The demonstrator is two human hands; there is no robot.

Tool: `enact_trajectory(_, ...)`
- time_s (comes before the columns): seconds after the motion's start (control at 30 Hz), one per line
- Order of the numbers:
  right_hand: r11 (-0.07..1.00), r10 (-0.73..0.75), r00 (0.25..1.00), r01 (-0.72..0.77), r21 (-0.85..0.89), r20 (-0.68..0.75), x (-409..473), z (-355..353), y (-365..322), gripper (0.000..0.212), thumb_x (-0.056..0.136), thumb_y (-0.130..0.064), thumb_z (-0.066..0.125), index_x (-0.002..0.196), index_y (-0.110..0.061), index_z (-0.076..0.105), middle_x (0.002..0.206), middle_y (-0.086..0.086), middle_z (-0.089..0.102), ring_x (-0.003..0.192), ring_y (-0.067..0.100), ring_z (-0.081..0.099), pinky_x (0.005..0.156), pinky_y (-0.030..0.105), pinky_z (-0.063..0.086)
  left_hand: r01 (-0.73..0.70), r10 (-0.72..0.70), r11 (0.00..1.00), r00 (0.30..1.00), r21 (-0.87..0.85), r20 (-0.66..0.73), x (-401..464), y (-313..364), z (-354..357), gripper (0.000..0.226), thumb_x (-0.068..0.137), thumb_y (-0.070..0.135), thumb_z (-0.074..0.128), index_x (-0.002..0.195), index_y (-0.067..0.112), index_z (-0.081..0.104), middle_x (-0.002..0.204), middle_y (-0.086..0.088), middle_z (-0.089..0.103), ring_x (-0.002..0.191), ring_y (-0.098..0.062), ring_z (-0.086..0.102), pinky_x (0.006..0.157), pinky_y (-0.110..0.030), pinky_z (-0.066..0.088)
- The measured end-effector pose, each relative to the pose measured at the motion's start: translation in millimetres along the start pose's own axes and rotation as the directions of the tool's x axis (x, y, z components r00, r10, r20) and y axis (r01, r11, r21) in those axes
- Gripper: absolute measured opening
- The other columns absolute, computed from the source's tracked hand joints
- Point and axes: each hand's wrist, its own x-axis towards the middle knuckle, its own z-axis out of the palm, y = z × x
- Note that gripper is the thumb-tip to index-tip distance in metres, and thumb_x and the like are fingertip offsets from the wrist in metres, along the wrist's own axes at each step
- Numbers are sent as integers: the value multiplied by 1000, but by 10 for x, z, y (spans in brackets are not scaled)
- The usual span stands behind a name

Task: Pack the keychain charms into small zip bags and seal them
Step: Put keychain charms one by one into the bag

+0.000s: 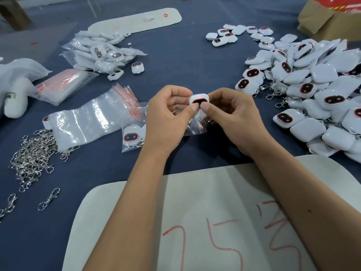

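Note:
A white keychain charm [199,98] with a dark, red-rimmed face is held above the table's middle. My left hand [168,118] and my right hand [232,116] both pinch it, thumbs pressed on its lower front. A small clear zip bag [195,127] with a red strip hangs just under the charm between my hands; whether the charm's lower part is inside it I cannot tell. One bagged charm [131,136] lies left of my left wrist. A large heap of loose charms [312,90] fills the right side.
Empty zip bags [93,118] lie left of centre, a packet of more bags [64,85] behind them. Packed bags are piled [101,53] at back left. Metal clasps [33,157] are heaped at left. A white board [195,212] lies under my forearms. A cardboard box [328,16] stands at back right.

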Motion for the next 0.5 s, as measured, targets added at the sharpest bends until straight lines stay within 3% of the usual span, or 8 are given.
enact_trajectory(0.1,1000,-1,1000,1,9,-11,0,4,-9,5,99,-12,71,99,-10,75,86,5,78,74,9,69,69,22,55,15,-15,1000,1000,-11,15,-3,-12,-11,26,83,9,83,106,10,69,98,-6,77,84,-18,72,79,-29,60)
enact_trajectory(0.23,1000,8,1000,-8,0,13,-1,-25,-19,3,95,-12,71,93,-11,72,84,13,74,72,13,65,69,28,55,2,-3,1000,999,28,41,-13,-7,-3,27,83,8,84,106,10,70,98,-3,77,83,-12,72,77,-22,57)
enact_trajectory(0.37,999,22,1000,-22,37,20,2,-26,-37,4,94,-14,72,92,-12,72,85,16,74,74,17,63,69,32,53,-2,1,1000,999,9,46,-16,-2,-5,24,84,4,82,105,7,71,97,-3,78,84,-15,74,77,-24,58)
enact_trajectory(0.5,1000,19,1000,-19,4,21,8,-32,-28,7,94,-12,72,88,-14,72,75,-4,71,69,8,61,66,23,51,-26,24,999,997,23,76,-22,3,0,20,83,4,81,101,9,73,95,0,79,85,-18,75,77,-27,60)
